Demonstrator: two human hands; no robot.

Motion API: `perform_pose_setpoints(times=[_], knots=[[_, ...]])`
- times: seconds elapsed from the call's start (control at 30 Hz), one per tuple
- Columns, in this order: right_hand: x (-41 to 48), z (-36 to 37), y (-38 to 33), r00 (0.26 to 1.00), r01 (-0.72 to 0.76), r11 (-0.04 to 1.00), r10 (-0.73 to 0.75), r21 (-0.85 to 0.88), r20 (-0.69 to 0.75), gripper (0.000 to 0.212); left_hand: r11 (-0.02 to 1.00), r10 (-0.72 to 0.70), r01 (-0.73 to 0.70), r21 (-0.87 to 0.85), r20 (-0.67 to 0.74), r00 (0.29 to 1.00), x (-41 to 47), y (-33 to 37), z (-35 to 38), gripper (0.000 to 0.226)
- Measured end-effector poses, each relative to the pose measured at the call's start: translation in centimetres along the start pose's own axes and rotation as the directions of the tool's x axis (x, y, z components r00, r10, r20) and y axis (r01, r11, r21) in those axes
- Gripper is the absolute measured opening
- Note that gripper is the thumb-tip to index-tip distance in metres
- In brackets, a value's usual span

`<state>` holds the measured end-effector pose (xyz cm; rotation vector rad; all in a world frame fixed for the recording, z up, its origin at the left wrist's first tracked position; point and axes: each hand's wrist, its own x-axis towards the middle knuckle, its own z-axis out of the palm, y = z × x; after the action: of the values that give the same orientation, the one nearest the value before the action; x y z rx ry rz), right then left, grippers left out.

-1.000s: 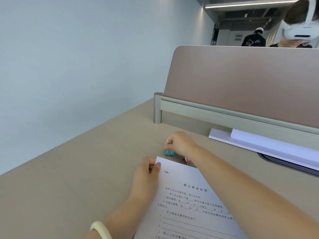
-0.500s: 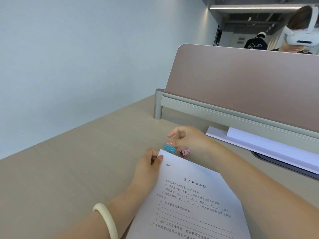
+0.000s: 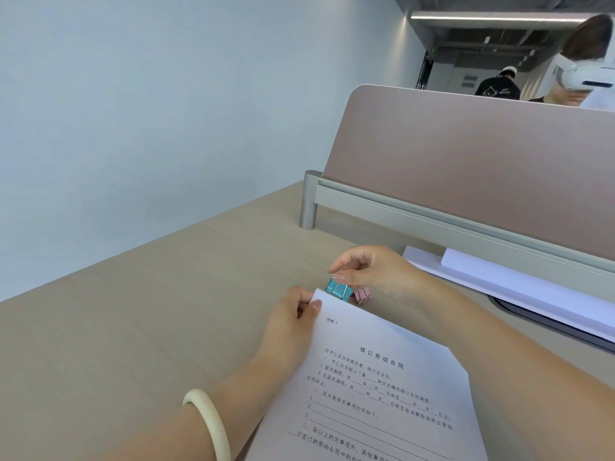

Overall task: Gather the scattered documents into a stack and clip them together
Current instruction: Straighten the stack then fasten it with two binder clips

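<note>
A stack of white printed documents [image 3: 376, 387] lies on the beige desk in front of me. My left hand [image 3: 291, 324] pinches the stack's top left corner between thumb and fingers. My right hand [image 3: 369, 271] holds the wire handles of a blue binder clip [image 3: 337, 289], whose body sits right at the top edge of the stack near that corner. A pink binder clip [image 3: 362, 295] lies on the desk just right of the blue one, partly under my right hand.
A pink partition [image 3: 466, 168] with a grey rail and post [image 3: 309, 201] closes off the far side of the desk. White paper sheets [image 3: 519, 287] lie along its base at the right. Two people are beyond the partition. A pale wall runs along the left.
My right hand has lifted the blue binder clip from the desk and brought it to the top edge of the stack. My left hand kept hold of the corner.
</note>
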<state>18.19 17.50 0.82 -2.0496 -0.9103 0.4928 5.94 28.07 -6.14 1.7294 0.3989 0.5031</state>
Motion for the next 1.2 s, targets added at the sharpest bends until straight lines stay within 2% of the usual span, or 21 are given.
perform_pose_setpoints(times=[0.17,0.53,0.77,0.83,0.93,1.1,1.2], knots=[[0.0,-0.2,0.5,1.0,0.026,1.0,-0.026,0.013,-0.005,0.014,1.0,0.01,-0.01,0.003,0.007,1.0,0.1,-0.1,0.1,0.014],[-0.6,0.4,0.7,0.996,0.024,0.998,-0.029,0.056,0.088,0.013,0.999,0.026,-0.026,0.033,-0.014,1.0,0.1,-0.1,0.2,0.018],[-1.1,0.9,1.3,0.999,-0.029,0.994,0.026,0.108,0.032,0.014,0.998,0.049,-0.049,0.045,0.002,0.999,-0.3,0.2,0.2,0.02],[-1.4,0.8,1.3,0.997,-0.072,0.988,0.07,0.135,0.025,0.025,0.999,0.048,-0.048,0.026,0.017,0.999,-0.3,0.3,0.2,0.019],[-1.2,0.7,1.3,0.984,-0.177,0.979,0.173,0.102,0.049,0.04,0.999,0.044,-0.044,0.027,0.016,0.999,-0.3,0.3,0.2,0.018],[-0.9,0.6,1.3,0.976,-0.201,0.978,0.195,0.061,0.096,0.036,0.998,0.049,-0.049,0.041,0.002,0.999,-0.3,0.3,0.1,0.017],[-1.0,0.4,1.2,0.96,-0.233,0.97,0.22,0.062,0.174,0.039,0.998,0.053,-0.053,0.042,0.007,0.999,-0.3,0.3,0.2,0.021]])
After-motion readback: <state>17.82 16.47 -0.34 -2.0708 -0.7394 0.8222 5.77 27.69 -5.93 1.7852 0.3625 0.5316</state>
